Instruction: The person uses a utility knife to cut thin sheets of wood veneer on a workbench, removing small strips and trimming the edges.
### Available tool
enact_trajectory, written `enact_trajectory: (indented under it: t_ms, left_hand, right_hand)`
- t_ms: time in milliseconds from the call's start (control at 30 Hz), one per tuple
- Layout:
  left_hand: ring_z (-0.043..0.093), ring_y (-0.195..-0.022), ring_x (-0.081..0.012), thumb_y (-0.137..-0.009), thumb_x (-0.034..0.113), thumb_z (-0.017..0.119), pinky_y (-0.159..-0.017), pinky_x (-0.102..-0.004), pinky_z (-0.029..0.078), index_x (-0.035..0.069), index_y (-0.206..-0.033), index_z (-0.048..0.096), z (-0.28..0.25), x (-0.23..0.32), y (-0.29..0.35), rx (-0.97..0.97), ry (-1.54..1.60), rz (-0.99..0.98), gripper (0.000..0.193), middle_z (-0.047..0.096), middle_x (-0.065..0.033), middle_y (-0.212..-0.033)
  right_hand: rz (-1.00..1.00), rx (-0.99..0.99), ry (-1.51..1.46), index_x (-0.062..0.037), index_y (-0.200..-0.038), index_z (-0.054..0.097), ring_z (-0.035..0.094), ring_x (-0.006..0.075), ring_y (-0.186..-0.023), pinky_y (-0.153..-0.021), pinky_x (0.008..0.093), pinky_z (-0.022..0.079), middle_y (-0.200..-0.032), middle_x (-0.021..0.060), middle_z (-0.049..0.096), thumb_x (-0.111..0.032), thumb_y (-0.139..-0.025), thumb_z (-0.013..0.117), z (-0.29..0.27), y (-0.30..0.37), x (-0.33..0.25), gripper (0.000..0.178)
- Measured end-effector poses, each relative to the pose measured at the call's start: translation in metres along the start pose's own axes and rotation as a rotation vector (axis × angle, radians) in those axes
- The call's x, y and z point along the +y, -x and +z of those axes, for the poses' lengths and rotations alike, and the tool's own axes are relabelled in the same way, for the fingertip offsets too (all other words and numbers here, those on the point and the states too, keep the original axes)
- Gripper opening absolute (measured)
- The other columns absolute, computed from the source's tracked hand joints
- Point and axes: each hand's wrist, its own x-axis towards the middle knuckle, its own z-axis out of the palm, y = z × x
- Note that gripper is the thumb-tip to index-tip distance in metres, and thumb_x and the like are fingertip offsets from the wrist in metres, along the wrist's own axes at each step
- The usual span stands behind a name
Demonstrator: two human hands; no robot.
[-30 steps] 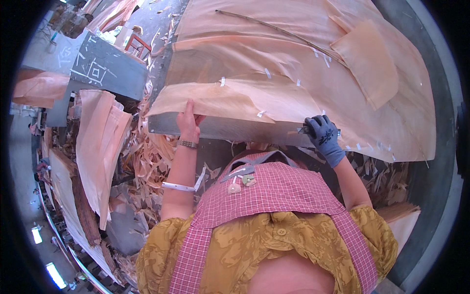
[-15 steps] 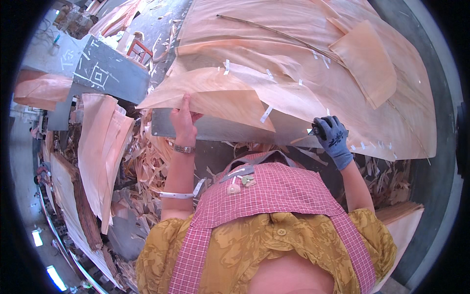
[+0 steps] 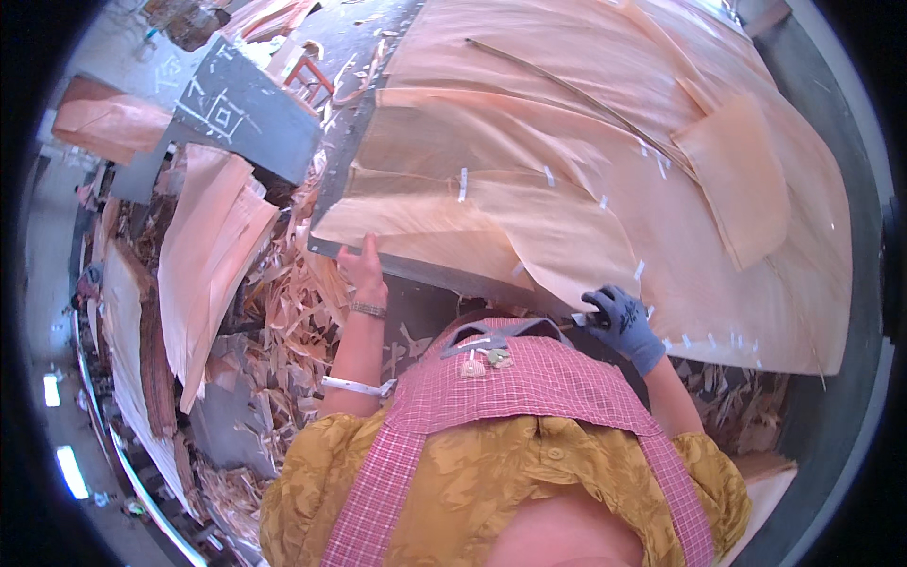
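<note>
My bare left hand (image 3: 364, 274) is at the table's near-left edge. Its thumb and forefinger are apart, with the forefinger against the front edge of a thin peach wood veneer sheet (image 3: 425, 210). This sheet lies over other broad veneer on the table, with short white tape strips (image 3: 463, 184) across it. In a blue-grey glove, my right hand (image 3: 624, 326) is closed round a small dark-handled tool (image 3: 597, 317) with a pale, blade-like tip pointing left. It is at the veneer's front edge; the tool's exact kind is unclear.
A long thin stick (image 3: 576, 83) and a loose veneer piece (image 3: 737, 180) lie on the veneer. Veneer scraps (image 3: 283, 317) heap below the table at left, beside hanging veneer sheets (image 3: 203, 265). A grey board (image 3: 250, 113) with chalk marks stands farther back.
My left hand has lowered the lifted front of the veneer sheet onto the table, and its grip has loosened. The view has shifted; the right hand still holds the tool.
</note>
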Motion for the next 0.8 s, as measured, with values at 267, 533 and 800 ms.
enact_trajectory:
  t_ms: [267, 533, 800]
  left_hand:
    - [0.052, -0.124, -0.0396, -0.09, 0.036, 0.065, -0.108, -0.0446, 0.039, -0.007, -0.13, 0.052, 0.051, 0.022, -0.157, -0.273, -0.758, 0.443, 0.06, 0.057, -0.0274, -0.128]
    - [0.056, -0.121, -0.0401, -0.088, 0.042, 0.068, -0.101, -0.0478, 0.046, -0.004, -0.131, 0.053, 0.14, 0.024, -0.233, -0.277, -0.956, 0.161, 0.065, 0.058, -0.0246, -0.13]
    - [0.064, -0.07, -0.0141, -0.08, 0.036, 0.081, -0.062, -0.032, 0.049, 0.001, -0.088, 0.072, 0.132, -0.03, -0.328, -0.698, -0.495, -0.059, 0.037, 0.07, -0.0036, -0.079]
  right_hand:
    - [0.086, -0.037, -0.102, -0.0107, -0.105, 0.066, 0.064, 0.0307, -0.089, -0.072, 0.0424, 0.054, -0.094, 0.0103, 0.062, -0.021, -0.074, 0.078, 0.01, -0.057, -0.01, 0.035]
    - [0.243, -0.009, 0.006, -0.0127, -0.108, 0.066, 0.064, 0.0316, -0.092, -0.075, 0.0435, 0.054, -0.097, 0.0099, 0.063, -0.019, -0.074, 0.076, 0.04, -0.132, -0.025, 0.036]
    - [0.235, 0.385, 0.397, -0.0113, -0.128, 0.054, 0.058, 0.0366, -0.108, -0.085, 0.0507, 0.053, -0.12, 0.0163, 0.059, -0.03, -0.096, 0.057, 0.047, -0.355, 0.157, 0.037]
